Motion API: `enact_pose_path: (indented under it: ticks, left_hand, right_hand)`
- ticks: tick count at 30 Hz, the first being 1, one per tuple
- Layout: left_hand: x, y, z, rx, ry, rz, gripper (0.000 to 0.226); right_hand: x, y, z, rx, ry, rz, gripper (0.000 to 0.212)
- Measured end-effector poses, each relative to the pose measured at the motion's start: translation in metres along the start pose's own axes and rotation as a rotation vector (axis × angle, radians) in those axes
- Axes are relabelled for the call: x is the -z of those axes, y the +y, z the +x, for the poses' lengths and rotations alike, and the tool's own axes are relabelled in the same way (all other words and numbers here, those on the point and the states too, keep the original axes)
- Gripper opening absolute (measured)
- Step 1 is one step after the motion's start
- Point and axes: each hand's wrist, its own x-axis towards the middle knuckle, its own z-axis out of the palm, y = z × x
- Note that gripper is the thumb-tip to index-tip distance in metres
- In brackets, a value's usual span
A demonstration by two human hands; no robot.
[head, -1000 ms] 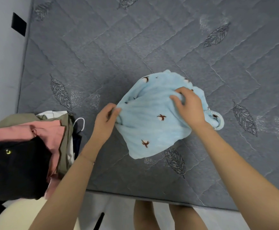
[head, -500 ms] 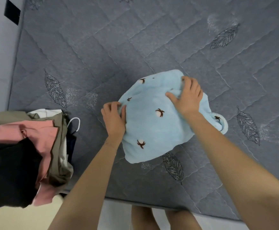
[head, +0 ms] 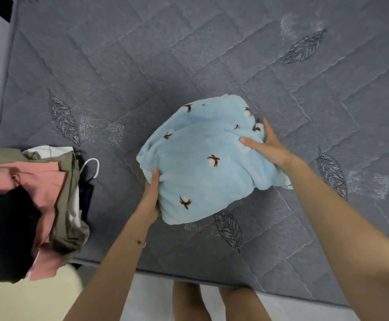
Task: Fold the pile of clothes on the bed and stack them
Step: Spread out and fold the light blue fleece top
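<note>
Pile of pink, olive and black clothes (head: 38,193) overhanging the near-left edge of the grey quilted mattress (head: 188,54), fluffy light-blue flower-print garment (head: 202,163) bundled mid-mattress, gripped at its near-left edge by the left hand (head: 151,195), clasped at its far-right side by the right hand (head: 266,147)

Counts: 1 light-blue fleece garment (head: 202,172) with a cotton-boll print. 2 bare hands: left hand (head: 151,193), right hand (head: 265,147). 1 grey quilted mattress (head: 165,54), 4 stitched leaf motifs (head: 304,49). 1 stack of clothes (head: 61,205), 5 fabric colours showing.
</note>
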Motion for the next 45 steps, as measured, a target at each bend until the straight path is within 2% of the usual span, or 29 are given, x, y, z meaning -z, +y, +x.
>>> enact_pose_path:
  ticks: [3, 5, 8, 12, 17, 22, 28, 32, 38, 39, 42, 45]
  left_hand:
    - [0.003, -0.008, -0.005, 0.018, -0.109, -0.038, 0.101]
    - [0.003, -0.005, -0.006, -0.036, -0.131, -0.008, 0.102]
    - [-0.002, 0.005, -0.01, -0.107, -0.036, 0.021, 0.103]
    - [-0.006, 0.023, -0.025, -0.196, 0.129, 0.006, 0.093]
    - [0.006, 0.044, -0.06, -0.312, 0.129, 0.036, 0.091]
    - [0.034, 0.054, -0.087, -0.379, 0.053, 0.053, 0.055]
    - [0.087, 0.039, -0.09, -0.389, 0.138, 0.1, 0.036]
    - [0.119, 0.019, -0.086, -0.38, 0.181, 0.129, 0.037]
    - [0.15, 0.003, -0.068, -0.364, 0.159, 0.21, 0.025]
    - [0.153, 0.0, -0.063, -0.366, 0.155, 0.224, 0.025]
    - [0.161, -0.011, -0.049, -0.367, 0.179, 0.26, 0.031]
    - [0.166, -0.02, -0.037, -0.38, 0.239, 0.319, 0.033]
  right_hand:
    - [-0.001, -0.001, -0.011, -0.025, -0.097, 0.081, 0.083]
    - [-0.005, 0.001, -0.017, -0.033, -0.165, 0.131, 0.083]
    - [-0.018, 0.004, -0.025, -0.021, -0.252, 0.228, 0.086]
    - [-0.031, 0.002, -0.05, 0.026, -0.305, 0.377, 0.057]
    - [-0.04, -0.003, -0.095, 0.032, -0.32, 0.523, 0.051]
    - [-0.073, 0.004, -0.13, 0.075, -0.275, 0.601, 0.055]
    - [-0.142, 0.03, -0.151, 0.094, -0.218, 0.648, 0.059]
    - [-0.184, 0.045, -0.163, 0.127, -0.119, 0.636, 0.043]
    - [-0.228, 0.065, -0.167, 0.099, 0.032, 0.623, 0.053]
    - [-0.233, 0.068, -0.166, 0.087, 0.063, 0.621, 0.051]
    - [-0.253, 0.083, -0.157, 0.063, 0.186, 0.563, 0.024]
    - [-0.268, 0.096, -0.149, 0.036, 0.267, 0.48, 0.022]
